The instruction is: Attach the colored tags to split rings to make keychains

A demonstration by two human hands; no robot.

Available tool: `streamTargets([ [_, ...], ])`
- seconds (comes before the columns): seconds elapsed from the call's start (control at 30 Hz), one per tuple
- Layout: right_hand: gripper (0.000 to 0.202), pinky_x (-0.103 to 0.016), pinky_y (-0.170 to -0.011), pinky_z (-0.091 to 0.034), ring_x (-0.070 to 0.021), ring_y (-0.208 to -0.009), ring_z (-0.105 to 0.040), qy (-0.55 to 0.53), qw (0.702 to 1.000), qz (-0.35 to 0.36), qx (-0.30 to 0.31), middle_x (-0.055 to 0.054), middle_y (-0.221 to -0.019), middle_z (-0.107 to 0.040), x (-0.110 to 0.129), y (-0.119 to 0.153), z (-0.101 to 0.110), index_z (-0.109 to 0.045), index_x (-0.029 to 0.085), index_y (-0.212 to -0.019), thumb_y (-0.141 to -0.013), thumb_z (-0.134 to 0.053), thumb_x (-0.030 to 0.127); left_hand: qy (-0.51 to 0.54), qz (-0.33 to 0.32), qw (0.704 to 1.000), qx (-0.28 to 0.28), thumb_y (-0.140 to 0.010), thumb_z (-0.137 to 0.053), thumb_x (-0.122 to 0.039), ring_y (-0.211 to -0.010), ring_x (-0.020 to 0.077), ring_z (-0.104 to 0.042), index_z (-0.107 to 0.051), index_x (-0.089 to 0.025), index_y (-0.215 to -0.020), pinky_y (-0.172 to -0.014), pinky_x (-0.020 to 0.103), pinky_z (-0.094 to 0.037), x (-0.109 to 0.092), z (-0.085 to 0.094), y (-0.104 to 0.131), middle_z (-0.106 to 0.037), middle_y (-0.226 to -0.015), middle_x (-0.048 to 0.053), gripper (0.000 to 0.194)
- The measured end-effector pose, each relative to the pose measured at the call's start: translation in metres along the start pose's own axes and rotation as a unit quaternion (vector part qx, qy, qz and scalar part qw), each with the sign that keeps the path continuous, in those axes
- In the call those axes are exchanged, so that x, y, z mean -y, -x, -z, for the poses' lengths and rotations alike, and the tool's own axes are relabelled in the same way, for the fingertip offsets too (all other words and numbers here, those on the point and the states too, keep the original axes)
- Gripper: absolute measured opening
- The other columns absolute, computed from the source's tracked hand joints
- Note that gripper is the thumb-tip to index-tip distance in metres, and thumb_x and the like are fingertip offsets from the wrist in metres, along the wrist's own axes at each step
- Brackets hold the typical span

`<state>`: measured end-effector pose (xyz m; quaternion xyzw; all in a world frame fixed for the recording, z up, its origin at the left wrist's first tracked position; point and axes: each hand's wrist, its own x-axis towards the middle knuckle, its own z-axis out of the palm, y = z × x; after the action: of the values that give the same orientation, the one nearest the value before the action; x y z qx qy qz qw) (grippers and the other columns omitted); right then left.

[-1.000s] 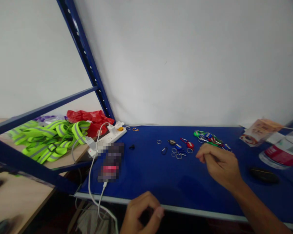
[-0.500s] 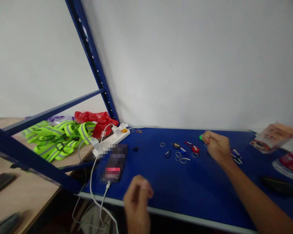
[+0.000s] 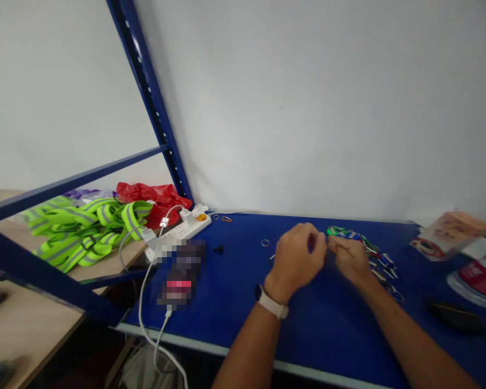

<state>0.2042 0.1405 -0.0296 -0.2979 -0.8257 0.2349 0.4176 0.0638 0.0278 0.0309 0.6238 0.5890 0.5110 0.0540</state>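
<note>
My left hand (image 3: 297, 259), with a pale watch band at the wrist, is curled over the middle of the blue tabletop (image 3: 235, 292). Something red (image 3: 311, 241) shows in the gap by its fingers; whether it is held or lies behind, I cannot tell. Close by on the right, my right hand (image 3: 350, 256) is closed, thumb and fingers pressed together, and what is in it is hidden. Just beyond it lies a green piece (image 3: 330, 231), beside a pile of carabiners and key rings (image 3: 383, 265). A lone key ring (image 3: 265, 243) lies left of my left hand.
An orange carabiner (image 3: 227, 219) and a small black piece (image 3: 218, 249) lie further left. A white power strip (image 3: 178, 235) with cables and a blurred-out phone (image 3: 180, 273) are beyond them. At right stand a box (image 3: 449, 235) and a dark object (image 3: 456, 316). Blue rack posts (image 3: 146, 92) rise left.
My left hand has moved up and right from the table's front edge to beside my right hand, now covering most of the middle key rings. My right hand has shifted slightly down, uncovering the pile.
</note>
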Motion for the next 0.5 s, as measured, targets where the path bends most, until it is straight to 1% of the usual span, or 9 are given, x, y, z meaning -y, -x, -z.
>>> streamTargets([
  [0.07, 0.017, -0.026, -0.048, -0.024, -0.0121, -0.045, -0.034, 0.013, 1.000, -0.001, 0.000, 0.003, -0.044, -0.034, 0.005, -0.002, -0.001, -0.031, 0.022, -0.050, -0.067, -0.036, 0.020, -0.017, 0.007, 0.999, -0.026, -0.091, -0.048, -0.022, -0.072, 0.0131, -0.056, -0.057, -0.018, -0.089, -0.074, 0.026, -0.045, 0.023, 0.012, -0.009, -0.063, -0.085, 0.004, 0.010],
  [0.1, 0.017, -0.026, -0.048, -0.024, -0.0119, -0.044, -0.034, 0.020, 1.000, 0.000, -0.002, 0.002, -0.044, -0.034, 0.008, -0.003, -0.002, -0.031, 0.021, -0.050, -0.066, -0.035, 0.020, -0.026, 0.015, 0.999, -0.036, -0.089, -0.048, -0.018, -0.073, 0.0135, -0.057, -0.057, -0.018, -0.095, -0.075, 0.027, -0.046, 0.036, 0.018, -0.012, -0.064, -0.089, 0.004, 0.011],
  [0.17, 0.017, -0.026, -0.049, -0.023, -0.0119, -0.045, -0.034, 0.031, 1.000, 0.004, -0.001, 0.002, -0.043, -0.036, 0.013, -0.007, -0.003, -0.032, 0.021, -0.049, -0.066, -0.034, 0.021, -0.053, 0.031, 0.997, -0.040, -0.083, -0.048, -0.008, -0.077, 0.0147, -0.058, -0.058, -0.017, -0.099, -0.077, 0.028, -0.046, 0.061, 0.027, -0.015, -0.064, -0.090, 0.005, 0.020],
  [0.23, 0.017, -0.026, -0.049, -0.024, -0.0123, -0.045, -0.035, 0.030, 1.000, 0.006, -0.004, 0.002, -0.043, -0.036, 0.017, -0.014, -0.003, -0.032, 0.021, -0.048, -0.065, -0.034, 0.022, -0.075, 0.049, 0.996, -0.020, -0.074, -0.047, 0.000, -0.082, 0.0163, -0.059, -0.059, -0.016, -0.098, -0.079, 0.029, -0.047, 0.084, 0.032, -0.015, -0.063, -0.091, 0.005, 0.031],
  [0.27, 0.017, -0.026, -0.049, -0.024, -0.0124, -0.045, -0.036, 0.028, 1.000, 0.004, -0.005, 0.002, -0.044, -0.036, 0.018, -0.018, -0.003, -0.032, 0.021, -0.049, -0.065, -0.034, 0.022, -0.083, 0.056, 0.995, -0.015, -0.072, -0.045, 0.003, -0.083, 0.0166, -0.059, -0.059, -0.016, -0.095, -0.081, 0.030, -0.047, 0.094, 0.032, -0.015, -0.064, -0.091, 0.006, 0.033],
  [0.33, 0.016, -0.026, -0.050, -0.025, -0.0122, -0.046, -0.036, 0.023, 1.000, 0.001, -0.009, 0.002, -0.045, -0.034, 0.020, -0.027, -0.004, -0.032, 0.021, -0.050, -0.066, -0.033, 0.022, -0.087, 0.060, 0.994, 0.005, -0.071, -0.039, 0.006, -0.086, 0.0164, -0.059, -0.060, -0.016, -0.092, -0.083, 0.031, -0.046, 0.110, 0.031, -0.012, -0.063, -0.089, 0.006, 0.037],
  [0.43, 0.016, -0.026, -0.052, -0.025, -0.0119, -0.047, -0.036, 0.034, 0.999, 0.013, 0.002, 0.003, -0.047, -0.034, 0.017, -0.034, -0.009, -0.033, 0.021, -0.053, -0.069, -0.033, 0.018, -0.095, 0.048, 0.993, 0.042, -0.071, -0.039, 0.006, -0.086, 0.0166, -0.059, -0.061, -0.017, -0.089, -0.083, 0.031, -0.047, 0.122, 0.027, -0.004, -0.062, -0.087, 0.005, 0.037],
  [0.5, 0.019, -0.026, -0.056, -0.028, -0.0124, -0.051, -0.040, 0.048, 0.998, 0.028, 0.021, 0.002, -0.050, -0.040, 0.013, -0.033, -0.012, -0.038, 0.020, -0.055, -0.073, -0.033, 0.015, -0.103, 0.051, 0.993, 0.035, -0.072, -0.042, 0.004, -0.085, 0.0167, -0.058, -0.061, -0.017, -0.089, -0.081, 0.030, -0.047, 0.127, 0.027, -0.001, -0.062, -0.086, 0.004, 0.033],
])
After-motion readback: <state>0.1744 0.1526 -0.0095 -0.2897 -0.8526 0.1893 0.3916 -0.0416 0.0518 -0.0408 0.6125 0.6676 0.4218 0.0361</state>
